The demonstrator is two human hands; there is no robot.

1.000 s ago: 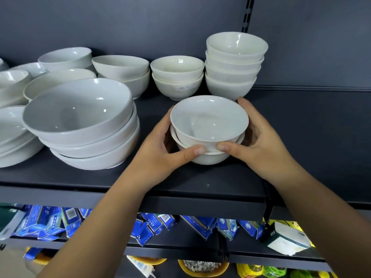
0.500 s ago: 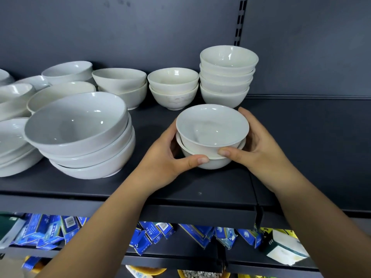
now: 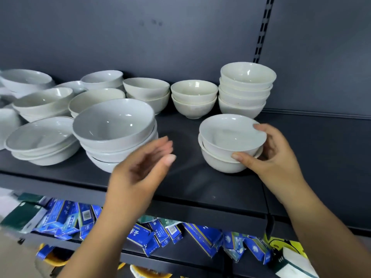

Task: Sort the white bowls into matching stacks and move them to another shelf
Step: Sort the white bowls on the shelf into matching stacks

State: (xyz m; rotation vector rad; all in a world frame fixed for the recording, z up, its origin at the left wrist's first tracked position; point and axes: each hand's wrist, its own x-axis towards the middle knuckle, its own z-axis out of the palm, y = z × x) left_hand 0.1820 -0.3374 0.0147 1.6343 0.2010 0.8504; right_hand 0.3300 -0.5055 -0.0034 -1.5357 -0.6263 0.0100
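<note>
Pinching the two-bowl stack [image 3: 226, 141] at centre right of the frame, my right hand [image 3: 275, 157] sets its thumb against the stack's near wall and a fingertip on the far rim of the upper bowl. The stack stands on the dark shelf [image 3: 200, 189]. My left hand [image 3: 144, 167], at lower centre, is motion-blurred, with its fingers loosely spread, holding nothing and clear of that stack. Along the bottom edge, blue cartons [image 3: 156, 233] lie jumbled on a lower shelf. Left of centre, just beyond the left hand, I read a large three-bowl stack [image 3: 112, 125], with shallow bowls [image 3: 40, 137] nested beside it toward the left edge. Farther back, near the grey back panel, stand a pair of small bowls [image 3: 193, 99], a four-bowl stack [image 3: 246, 89] directly behind the held stack, and further bowls toward the upper left.
</note>
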